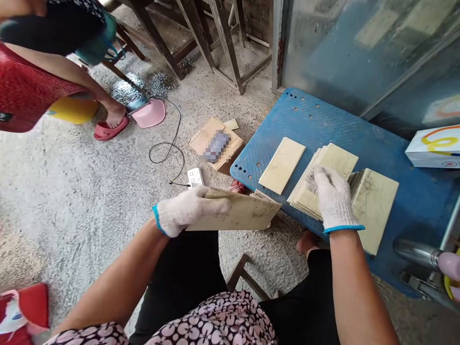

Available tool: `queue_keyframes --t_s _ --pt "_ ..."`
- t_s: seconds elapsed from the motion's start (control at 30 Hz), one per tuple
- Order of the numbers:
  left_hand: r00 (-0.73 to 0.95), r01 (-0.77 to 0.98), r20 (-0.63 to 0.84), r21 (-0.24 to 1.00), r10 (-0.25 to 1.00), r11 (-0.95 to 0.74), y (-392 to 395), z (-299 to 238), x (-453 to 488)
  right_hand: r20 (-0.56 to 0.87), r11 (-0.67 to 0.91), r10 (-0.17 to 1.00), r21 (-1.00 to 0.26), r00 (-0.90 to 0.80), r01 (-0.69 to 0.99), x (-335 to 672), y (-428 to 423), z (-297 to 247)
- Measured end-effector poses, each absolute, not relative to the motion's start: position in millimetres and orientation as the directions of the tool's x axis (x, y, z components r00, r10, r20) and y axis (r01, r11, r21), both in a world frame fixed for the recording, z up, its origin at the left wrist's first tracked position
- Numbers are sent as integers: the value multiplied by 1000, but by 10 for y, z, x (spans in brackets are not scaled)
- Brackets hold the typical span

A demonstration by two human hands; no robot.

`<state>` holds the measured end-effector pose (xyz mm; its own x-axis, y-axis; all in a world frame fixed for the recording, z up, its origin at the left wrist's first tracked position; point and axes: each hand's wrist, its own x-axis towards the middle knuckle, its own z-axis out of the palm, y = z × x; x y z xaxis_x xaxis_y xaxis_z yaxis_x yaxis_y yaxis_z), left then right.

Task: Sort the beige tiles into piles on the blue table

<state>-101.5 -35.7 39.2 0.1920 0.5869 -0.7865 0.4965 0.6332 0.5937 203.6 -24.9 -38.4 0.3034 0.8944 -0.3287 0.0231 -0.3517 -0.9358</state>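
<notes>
My left hand (192, 211), in a white knit glove with a blue cuff, is closed on a bundle of thin pale wooden boards (244, 213) held above my lap. Dark specks mark the right end of the front board. On the blue platform, my right hand (332, 194), gloved alike, lies over a fanned stack of similar boards (338, 160). Its fingers are bent together; what is between them, if anything, is hard to make out. A single board (282, 165) lies left of that stack. To its right is another stack of boards (377, 206) with dark smudges.
The blue platform (334, 120) has a metal handle (417, 250) at right and a white box (434, 148) on it. A cardboard box (204, 136), a power strip (195, 177) and its cable lie on the floor. Another person's foot (115, 115) is at upper left, near a pink dustpan-like container (151, 114).
</notes>
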Motion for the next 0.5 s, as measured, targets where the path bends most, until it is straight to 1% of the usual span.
queue_keyframes --t_s 0.07,0.13,0.2,0.23,0.27,0.37,0.4,0.43,0.5 --pt "191 354 -797 601 574 717 -324 421 -1063 -340 -363 892 -932 298 25 2026 -247 -369" --pt "137 232 -765 642 629 731 -284 401 -981 -357 -380 886 -925 296 22 2012 -242 -346" --pt "77 62 -705 710 705 702 -240 316 -770 -382 -404 884 -914 270 28 1985 -238 -326" --pt "72 -44 -681 727 728 685 -213 249 -629 -398 -418 885 -908 241 34 1965 -238 -325" --pt "26 -127 -661 742 750 658 -180 170 -477 -420 -438 882 -898 212 46 1940 -241 -336" --pt "-115 -340 -656 732 746 591 -49 -77 -52 -531 -550 832 -827 157 115 1840 -267 -452" --pt "-143 -356 -675 718 724 598 -3 -142 55 -571 -591 804 -796 163 131 1798 -278 -513" --pt "-177 -331 -697 707 695 625 36 -193 141 -606 -629 775 -767 179 124 1755 -286 -575" --pt "-225 -247 -725 689 651 682 83 -258 261 -655 -672 728 -741 204 16 1668 -289 -680"
